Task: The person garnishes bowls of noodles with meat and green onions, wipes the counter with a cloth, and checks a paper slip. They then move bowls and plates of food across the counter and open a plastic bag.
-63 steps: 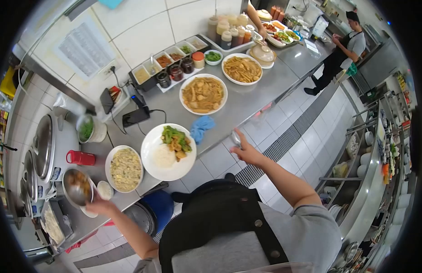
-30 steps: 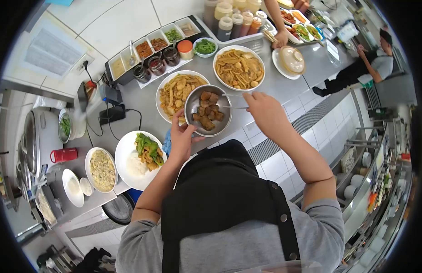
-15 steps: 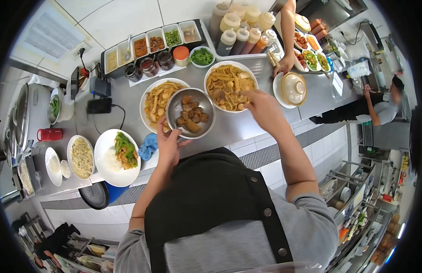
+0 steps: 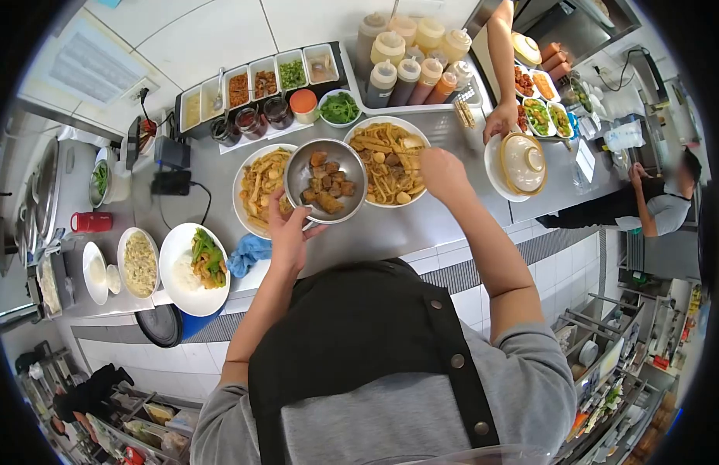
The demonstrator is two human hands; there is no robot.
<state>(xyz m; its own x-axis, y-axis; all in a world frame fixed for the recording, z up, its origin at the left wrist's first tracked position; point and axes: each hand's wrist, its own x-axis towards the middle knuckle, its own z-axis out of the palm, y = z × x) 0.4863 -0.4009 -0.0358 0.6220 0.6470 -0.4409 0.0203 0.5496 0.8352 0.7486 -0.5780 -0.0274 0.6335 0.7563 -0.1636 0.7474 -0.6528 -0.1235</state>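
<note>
My left hand (image 4: 289,232) grips the rim of a steel bowl (image 4: 299,164), tilted slightly toward me, with browned chunks of food (image 4: 328,192) inside. Behind its left side stands a white bowl (image 4: 237,194) of noodles, partly covered by the steel bowl. To the right is a second white bowl (image 4: 389,119), full of noodles (image 4: 379,151) with pale round pieces. At that bowl's right edge is my right hand (image 4: 446,174), its fingers pinched together over the noodles. What sits between those fingertips is hidden.
Condiment trays (image 4: 264,79), sauce bottles (image 4: 406,77) and a bowl of greens (image 4: 340,108) line the back. A co-worker's hand (image 4: 500,120) touches a plate with a lidded pot (image 4: 522,163). Several dishes, including a plate (image 4: 179,288), and a blue cloth (image 4: 249,254) stand left.
My right hand has shifted slightly up and right, from open-looking fingers in the noodles to a pinch at the bowl's edge. The co-worker's plate and pot moved right.
</note>
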